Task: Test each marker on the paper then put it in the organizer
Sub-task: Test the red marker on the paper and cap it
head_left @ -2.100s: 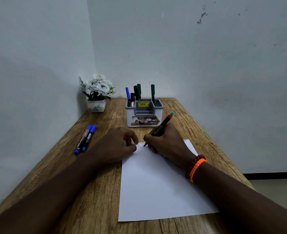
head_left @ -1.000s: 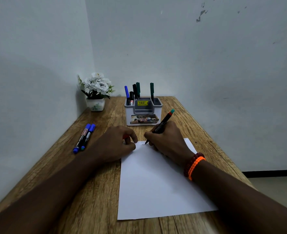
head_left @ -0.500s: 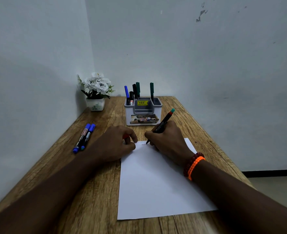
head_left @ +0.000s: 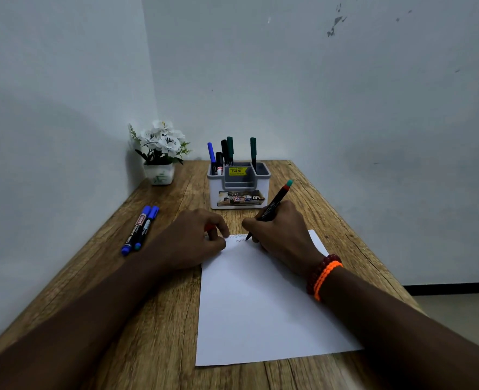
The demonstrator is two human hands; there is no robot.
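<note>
Wooden tabletop [head_left: 159,319] wedged into a corner of pale walls, carrying everything. White sheet of paper [head_left: 260,305] lying flat in the middle, mostly blank, with faint red zigzag scribbles [head_left: 239,238] near its far edge. Right hand [head_left: 280,235] resting on the far part of the sheet, fingers clamped round a black marker [head_left: 272,208] with a red band and teal end, tip touching the paper just beside the scribbles: testing under way, by the look of it. Left hand [head_left: 198,237] at the sheet's far left corner, fingers curled round something small and red, probably the cap [head_left: 210,228], though mostly hidden. Grey and white organizer [head_left: 239,192] just beyond both hands, already holding five markers [head_left: 227,153] upright: blue, black, green among them. Two blue-capped markers [head_left: 139,229] lying side by side, touching, on the left of the tabletop, well apart from the organizer, seemingly untested. White flowers in a small pot [head_left: 159,173] in the far left corner. Roughly past halfway, then: five stowed, one being tested, two left to try and put away.
</note>
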